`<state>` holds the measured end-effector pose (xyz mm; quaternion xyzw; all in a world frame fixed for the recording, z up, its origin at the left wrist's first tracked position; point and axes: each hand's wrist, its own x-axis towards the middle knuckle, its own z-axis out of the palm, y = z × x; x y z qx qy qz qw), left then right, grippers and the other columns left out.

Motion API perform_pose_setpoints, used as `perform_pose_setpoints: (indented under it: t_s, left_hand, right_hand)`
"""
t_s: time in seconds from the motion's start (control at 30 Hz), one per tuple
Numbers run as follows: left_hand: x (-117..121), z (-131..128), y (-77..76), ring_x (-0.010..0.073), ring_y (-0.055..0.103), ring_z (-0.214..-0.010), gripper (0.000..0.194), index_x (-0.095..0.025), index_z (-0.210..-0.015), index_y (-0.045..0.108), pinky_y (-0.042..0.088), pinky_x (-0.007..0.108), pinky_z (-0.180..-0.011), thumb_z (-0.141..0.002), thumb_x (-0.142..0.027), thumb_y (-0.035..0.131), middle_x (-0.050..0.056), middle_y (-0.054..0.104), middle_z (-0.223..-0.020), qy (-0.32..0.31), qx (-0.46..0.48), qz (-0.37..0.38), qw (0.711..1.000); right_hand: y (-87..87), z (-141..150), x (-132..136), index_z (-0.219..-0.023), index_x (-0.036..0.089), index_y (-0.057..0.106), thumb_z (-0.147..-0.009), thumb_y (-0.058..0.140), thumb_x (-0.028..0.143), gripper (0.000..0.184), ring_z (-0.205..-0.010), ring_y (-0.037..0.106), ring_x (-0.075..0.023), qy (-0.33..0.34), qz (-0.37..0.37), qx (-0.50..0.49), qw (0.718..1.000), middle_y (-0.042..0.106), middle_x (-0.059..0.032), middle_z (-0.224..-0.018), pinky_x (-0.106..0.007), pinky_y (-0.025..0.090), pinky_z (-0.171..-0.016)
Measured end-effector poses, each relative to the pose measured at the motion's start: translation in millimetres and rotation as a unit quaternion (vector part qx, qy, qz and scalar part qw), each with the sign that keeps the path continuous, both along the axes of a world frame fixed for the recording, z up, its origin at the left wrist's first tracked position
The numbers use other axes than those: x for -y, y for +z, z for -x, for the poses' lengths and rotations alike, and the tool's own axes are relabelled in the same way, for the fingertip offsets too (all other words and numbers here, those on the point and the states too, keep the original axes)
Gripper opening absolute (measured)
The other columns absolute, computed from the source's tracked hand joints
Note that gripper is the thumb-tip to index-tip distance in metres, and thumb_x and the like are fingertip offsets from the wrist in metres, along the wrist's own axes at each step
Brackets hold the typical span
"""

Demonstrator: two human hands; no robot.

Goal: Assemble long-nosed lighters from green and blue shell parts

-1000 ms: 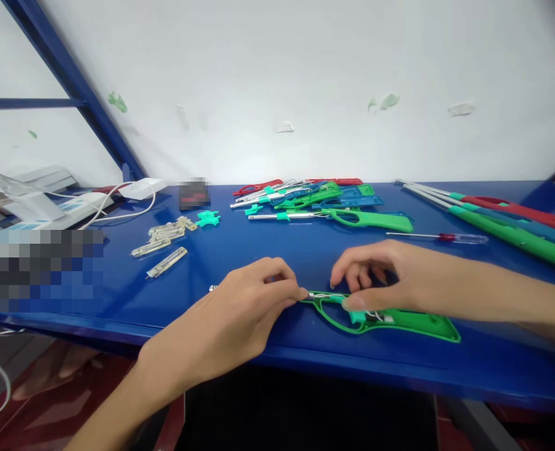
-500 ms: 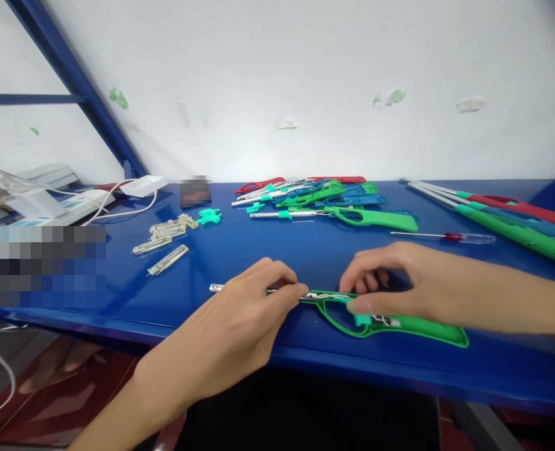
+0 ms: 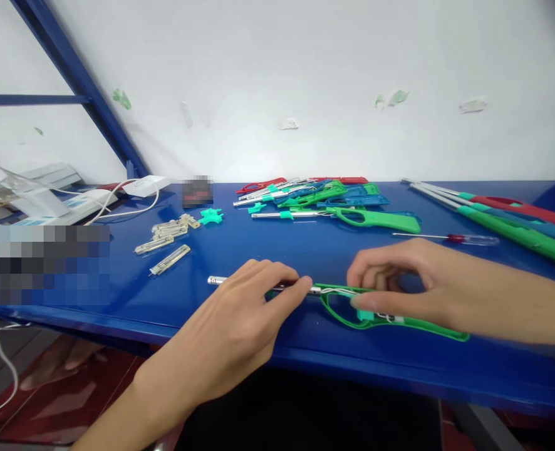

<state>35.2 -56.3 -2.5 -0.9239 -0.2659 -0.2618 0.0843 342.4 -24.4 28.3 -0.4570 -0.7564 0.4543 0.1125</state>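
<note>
A green long-nosed lighter [image 3: 418,324] lies near the table's front edge, its handle shell open toward me. White wires, a teal trigger [image 3: 366,315] and small parts show inside. My left hand [image 3: 254,307] is closed around the metal tube [image 3: 217,280], thumb and forefinger pinching where tube meets handle. The tube's tip sticks out to the left of it. My right hand [image 3: 399,279] bends over the handle, thumb pressed by the trigger and fingers curled behind the far rim; those fingertips are partly hidden.
Several lighter parts in green, blue and red [image 3: 334,194] are heaped at the back. Long lighters [image 3: 503,225] and a screwdriver [image 3: 465,239] lie on the right. Clear fuel tanks [image 3: 170,259] and teal triggers [image 3: 210,216] lie left; a white cable [image 3: 156,197] curls beyond.
The lighter has tilted slightly, its handle shell now showing narrower. My right hand has shifted a little to the right, and my left thumb has lifted slightly along the tube.
</note>
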Motion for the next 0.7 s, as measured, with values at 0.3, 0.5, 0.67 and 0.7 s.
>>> perform_pose_setpoints:
  t_s: [0.3,0.5,0.67,0.7]
  left_hand:
    - [0.6,0.6,2.1,0.0245,0.076,-0.107,0.051,-0.009,-0.143,0.07,0.063,0.033,-0.087,-0.1,0.012,0.051,0.014,0.078,-0.121,-0.001,0.009,-0.005,1.0]
    - [-0.1,-0.9,4.0,0.023,0.074,-0.1,0.058,-0.012,-0.142,0.071,0.062,0.034,-0.085,-0.096,0.014,0.047,0.012,0.077,-0.118,-0.001,-0.009,0.01,1.0]
    - [-2.1,-1.4,1.7,0.0232,0.075,-0.107,0.059,-0.013,-0.144,0.072,0.061,0.031,-0.085,-0.098,0.013,0.046,0.011,0.078,-0.122,0.01,-0.007,0.028,1.0]
    - [-2.3,-1.3,2.0,0.0231,0.075,-0.108,0.058,-0.013,-0.144,0.073,0.061,0.031,-0.085,-0.1,0.012,0.046,0.011,0.078,-0.123,0.01,-0.008,0.04,0.999]
  right_hand:
    - [-1.7,-2.5,-2.7,-0.099,0.03,0.081,-0.095,0.086,0.065,0.036,-0.071,0.06,-0.0209,0.003,0.013,0.012,1.0,0.071,-0.0011,-0.081,-0.032,0.044,-0.06]
    - [-4.0,-6.0,-3.6,-0.099,0.032,0.082,-0.094,0.088,0.059,0.028,-0.07,0.059,-0.0208,0.005,0.022,0.012,1.0,0.07,-0.0001,-0.08,-0.033,0.043,-0.059]
    - [-3.6,-8.8,-6.0,-0.103,0.035,0.086,-0.091,0.091,0.06,0.028,-0.078,0.063,-0.0235,0.01,0.032,0.014,0.999,0.074,-0.0015,-0.088,-0.032,0.047,-0.063]
    - [-3.1,-9.3,-6.7,-0.105,0.035,0.086,-0.091,0.091,0.061,0.03,-0.08,0.064,-0.024,0.011,0.04,0.016,0.999,0.075,-0.002,-0.091,-0.032,0.047,-0.063]
